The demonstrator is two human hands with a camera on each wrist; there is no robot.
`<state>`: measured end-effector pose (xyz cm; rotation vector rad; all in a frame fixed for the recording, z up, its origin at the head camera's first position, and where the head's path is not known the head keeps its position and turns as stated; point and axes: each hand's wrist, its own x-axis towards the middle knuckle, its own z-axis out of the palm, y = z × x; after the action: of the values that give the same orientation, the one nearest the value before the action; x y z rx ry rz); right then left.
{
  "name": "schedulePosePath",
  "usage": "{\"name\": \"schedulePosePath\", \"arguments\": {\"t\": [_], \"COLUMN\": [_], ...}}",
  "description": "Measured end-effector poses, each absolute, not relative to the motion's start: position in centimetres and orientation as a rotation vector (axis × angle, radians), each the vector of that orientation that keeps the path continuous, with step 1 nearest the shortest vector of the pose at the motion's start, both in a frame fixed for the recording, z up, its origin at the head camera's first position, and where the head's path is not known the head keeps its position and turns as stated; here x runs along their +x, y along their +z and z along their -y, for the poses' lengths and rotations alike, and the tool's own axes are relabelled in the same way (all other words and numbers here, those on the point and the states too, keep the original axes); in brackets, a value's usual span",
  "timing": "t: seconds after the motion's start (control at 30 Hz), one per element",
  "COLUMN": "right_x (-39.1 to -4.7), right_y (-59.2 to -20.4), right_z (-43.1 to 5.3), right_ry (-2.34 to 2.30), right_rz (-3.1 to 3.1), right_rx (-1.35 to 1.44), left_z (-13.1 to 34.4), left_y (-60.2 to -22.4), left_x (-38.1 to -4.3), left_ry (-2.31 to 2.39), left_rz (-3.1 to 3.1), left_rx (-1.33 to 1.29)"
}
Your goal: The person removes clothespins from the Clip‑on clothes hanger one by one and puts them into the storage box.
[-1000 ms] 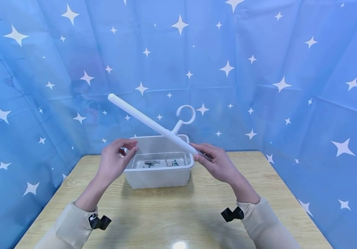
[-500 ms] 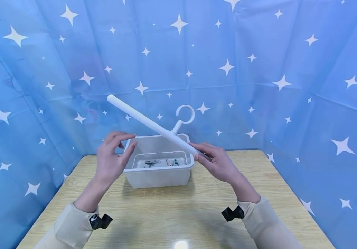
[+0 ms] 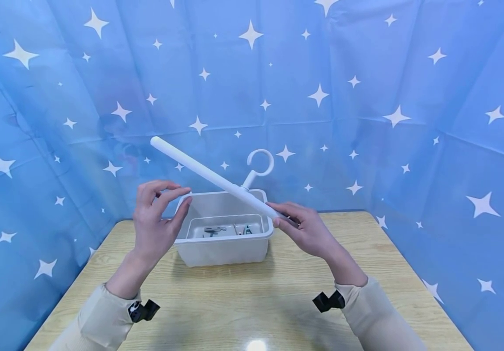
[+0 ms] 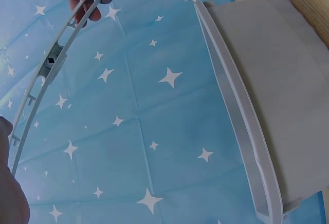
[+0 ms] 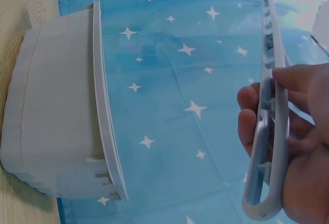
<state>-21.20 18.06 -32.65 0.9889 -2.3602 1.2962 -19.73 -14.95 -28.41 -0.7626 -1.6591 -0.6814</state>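
A white plastic clothes hanger (image 3: 210,174) with a round hook (image 3: 271,165) is held up at a slant, its left end higher. My right hand (image 3: 306,229) grips its lower right end between thumb and fingers. The right wrist view shows the hollow, ribbed underside of the hanger (image 5: 281,136). My left hand (image 3: 155,219) is raised left of the white bin (image 3: 223,252), below the hanger's upper end. Its thumb and index finger are bent towards each other with a small gap, and nothing shows between them.
The bin stands on the wood-grain table (image 3: 234,302) behind the hands, with several small dark items (image 3: 214,229) on its floor. A blue curtain (image 3: 234,97) with white stars surrounds the table at the back and sides.
My left hand has moved slightly left and up, and its thumb and index finger have parted from a near-touching ring. The hanger and my right hand have hardly moved.
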Motion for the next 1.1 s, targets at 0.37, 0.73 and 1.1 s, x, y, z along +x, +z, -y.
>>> {"name": "schedulePosePath", "arguments": {"t": [0.37,0.73,1.1], "right_x": [-21.14,-20.92,-20.65], "right_y": [-32.61,-32.47,-32.23], "right_z": [-18.03,-17.97,-18.13], "right_ry": [1.299,1.275,1.221], "right_rz": [2.372,2.422,2.478], "right_rx": [1.023,1.013,1.016], "left_z": [14.82,14.62,14.78], "left_y": [-28.12,-27.87,-27.96], "left_x": [-19.86,-19.96,-20.05], "left_ry": [-0.650,-0.503,-0.395], "left_rz": [1.649,1.649,1.692], "left_rx": [-0.782,-0.796,-0.789]}}
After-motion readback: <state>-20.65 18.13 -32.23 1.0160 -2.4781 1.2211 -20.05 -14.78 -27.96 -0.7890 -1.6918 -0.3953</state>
